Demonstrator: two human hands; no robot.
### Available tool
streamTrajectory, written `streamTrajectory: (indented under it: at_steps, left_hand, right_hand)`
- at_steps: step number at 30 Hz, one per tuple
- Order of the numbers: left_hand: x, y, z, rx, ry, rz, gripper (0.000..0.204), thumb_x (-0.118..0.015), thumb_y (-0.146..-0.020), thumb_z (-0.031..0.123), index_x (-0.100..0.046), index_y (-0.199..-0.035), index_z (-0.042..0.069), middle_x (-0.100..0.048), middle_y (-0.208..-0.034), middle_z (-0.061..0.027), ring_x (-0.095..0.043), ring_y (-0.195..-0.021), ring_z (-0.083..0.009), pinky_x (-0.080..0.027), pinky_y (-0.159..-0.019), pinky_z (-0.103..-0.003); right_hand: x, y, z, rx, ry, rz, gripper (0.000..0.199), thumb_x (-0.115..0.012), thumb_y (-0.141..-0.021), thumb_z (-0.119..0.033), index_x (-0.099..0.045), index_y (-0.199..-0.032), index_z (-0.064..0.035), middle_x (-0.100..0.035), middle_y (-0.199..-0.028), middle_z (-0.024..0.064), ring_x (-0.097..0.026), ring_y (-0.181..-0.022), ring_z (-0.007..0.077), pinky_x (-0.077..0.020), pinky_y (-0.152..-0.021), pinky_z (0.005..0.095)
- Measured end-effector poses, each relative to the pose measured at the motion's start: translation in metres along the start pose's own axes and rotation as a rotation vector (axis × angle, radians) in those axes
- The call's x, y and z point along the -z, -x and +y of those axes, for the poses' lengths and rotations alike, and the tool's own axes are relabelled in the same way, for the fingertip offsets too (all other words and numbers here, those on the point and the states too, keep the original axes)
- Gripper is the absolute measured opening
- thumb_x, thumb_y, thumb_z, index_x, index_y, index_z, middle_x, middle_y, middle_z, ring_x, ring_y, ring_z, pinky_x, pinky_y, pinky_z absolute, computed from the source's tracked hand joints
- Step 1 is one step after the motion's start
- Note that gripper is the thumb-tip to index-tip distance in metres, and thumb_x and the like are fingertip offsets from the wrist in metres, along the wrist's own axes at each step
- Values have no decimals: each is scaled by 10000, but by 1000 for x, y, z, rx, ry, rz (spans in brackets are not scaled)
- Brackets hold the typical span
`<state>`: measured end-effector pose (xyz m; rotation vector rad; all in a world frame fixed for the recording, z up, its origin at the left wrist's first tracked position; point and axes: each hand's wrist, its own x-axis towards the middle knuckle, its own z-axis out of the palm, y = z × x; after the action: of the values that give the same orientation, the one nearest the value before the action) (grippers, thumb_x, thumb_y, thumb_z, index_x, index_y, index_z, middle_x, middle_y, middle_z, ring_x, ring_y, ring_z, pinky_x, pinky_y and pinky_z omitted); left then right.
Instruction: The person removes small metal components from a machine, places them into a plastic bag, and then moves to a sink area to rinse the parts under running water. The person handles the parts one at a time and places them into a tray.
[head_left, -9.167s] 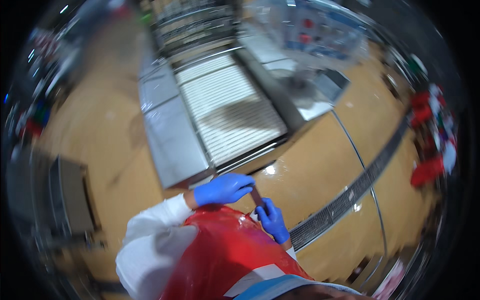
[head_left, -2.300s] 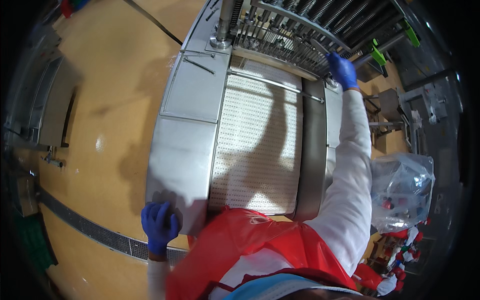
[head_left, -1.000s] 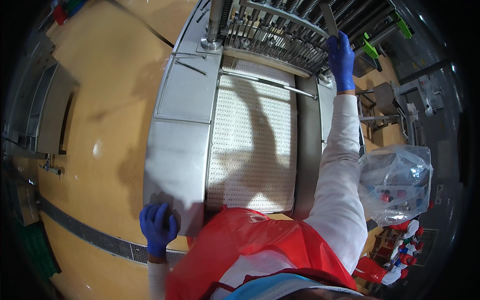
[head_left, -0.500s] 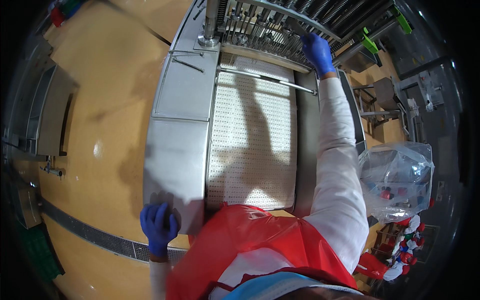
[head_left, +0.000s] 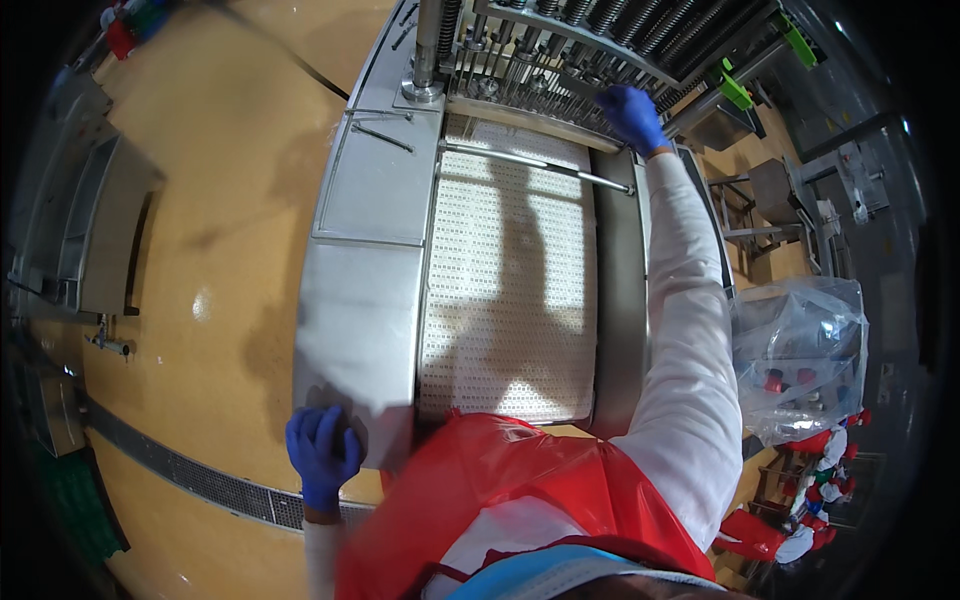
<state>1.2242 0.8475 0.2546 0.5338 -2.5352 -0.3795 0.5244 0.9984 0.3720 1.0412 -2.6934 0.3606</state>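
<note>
Right hand [head_left: 632, 118] swung left since a second ago, fingers clamped on a grey bar [head_left: 580, 88] by the rods [head_left: 515, 72], upper middle; left hand [head_left: 322, 455] loosely open, lower left. Seems midway, can't tell what's left.

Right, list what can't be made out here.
In the head view:
Flat bar: far end, lost among rods; near end, hidden by right hand.
Left hand: palm, hidden by its back.
Spring rack: top, cut off by upper edge.
Clear plastic cover: contents, obscured by glare and folds.
Distant people: hands, too small.
</note>
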Motion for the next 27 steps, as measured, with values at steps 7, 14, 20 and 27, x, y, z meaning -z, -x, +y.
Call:
streamTrajectory:
  at_steps: [7,14,20,27]
  left_hand:
    - [0,-5,-2,-4,24,4,361,-687,-832,202,-686,-1159,51,-641,-1033,-136,-606,-983,-378,-501,-888,-498]
    - [1,-4,-2,0,0,-39,351,-688,-840,196,-682,-1159,48,-638,-1034,-137,-604,-980,-377,-499,-886,-497]
    - [1,-6,-1,-13,35,-6,361,-682,-851,208,-669,-1169,38,-637,-1038,-142,-606,-976,-379,-500,-884,-502]
    - [-1,-11,0,-27,42,-22,350,-666,-851,191,-650,-1159,25,-632,-1011,-157,-599,-923,-397,-486,-885,-509]
  right_hand:
    - [-18,13,-2,-15,-59,35,307,-684,-954,-366,-756,-1025,-76,-723,-1004,222,-693,-950,437,-559,-842,497]
    - [44,25,-23,128,-318,639,25,-666,-990,-118,-673,-986,-94,-691,-786,126,-690,-681,353,-551,-594,405]
    - [22,27,76,219,175,286,93,-658,-978,-156,-596,-946,-95,-680,-840,236,-678,-768,444,-544,-641,524]
    - [11,17,69,231,-6,407,155,-583,-1036,-230,-650,-1096,-104,-721,-896,183,-707,-753,384,-550,-673,479]
